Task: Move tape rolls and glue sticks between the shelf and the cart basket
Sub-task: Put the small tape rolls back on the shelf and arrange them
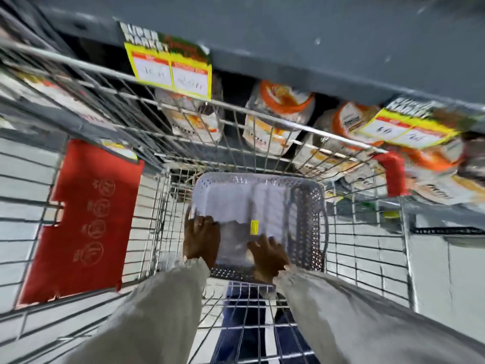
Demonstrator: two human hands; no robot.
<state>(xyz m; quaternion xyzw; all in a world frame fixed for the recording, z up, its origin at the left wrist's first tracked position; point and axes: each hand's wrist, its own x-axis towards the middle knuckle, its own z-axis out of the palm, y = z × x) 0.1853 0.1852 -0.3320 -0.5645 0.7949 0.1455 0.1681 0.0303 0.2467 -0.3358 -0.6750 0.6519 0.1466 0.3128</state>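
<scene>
A red child-seat flap (81, 219) hangs on the wire cart (157, 222) at the left. The left hand (200, 241) lies with fingers curled over the near left rim of a grey perforated plastic basket (304, 219) standing in the cart. The right hand (267, 258) has its fingers spread flat on the basket's pale contents, possibly wrapped packs; blur hides any tape rolls or glue sticks. Orange-labelled packets (280, 114) fill the shelf (288, 48) beyond
</scene>
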